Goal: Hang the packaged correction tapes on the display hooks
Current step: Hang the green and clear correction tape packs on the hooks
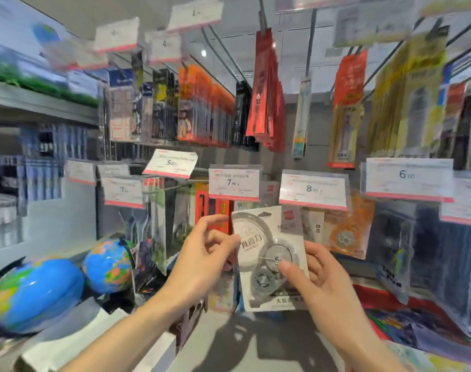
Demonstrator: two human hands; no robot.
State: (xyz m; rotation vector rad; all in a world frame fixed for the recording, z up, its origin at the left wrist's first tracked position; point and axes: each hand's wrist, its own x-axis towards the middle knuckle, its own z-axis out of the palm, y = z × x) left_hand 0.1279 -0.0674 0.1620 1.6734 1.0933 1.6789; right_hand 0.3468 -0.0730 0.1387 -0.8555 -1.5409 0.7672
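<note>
A packaged correction tape [266,253], grey-white card with a clear blister and round reels, is held upright in front of the display. My left hand [202,259] pinches its left edge with the fingertips. My right hand [317,275] grips its right side, thumb pressed on the blister. The card's top sits just under the price tag reading 7.90 [233,185], whose display hook is hidden behind the tag. An orange correction tape package [345,234] hangs to the right, under the 8.00 tag [313,190].
Rows of hanging stationery packs [204,106] fill the upper hooks. A bare metal hook [167,187] juts out left of the 7.90 tag. Two blue globes [41,291] sit at lower left. More packs [430,237] hang at right.
</note>
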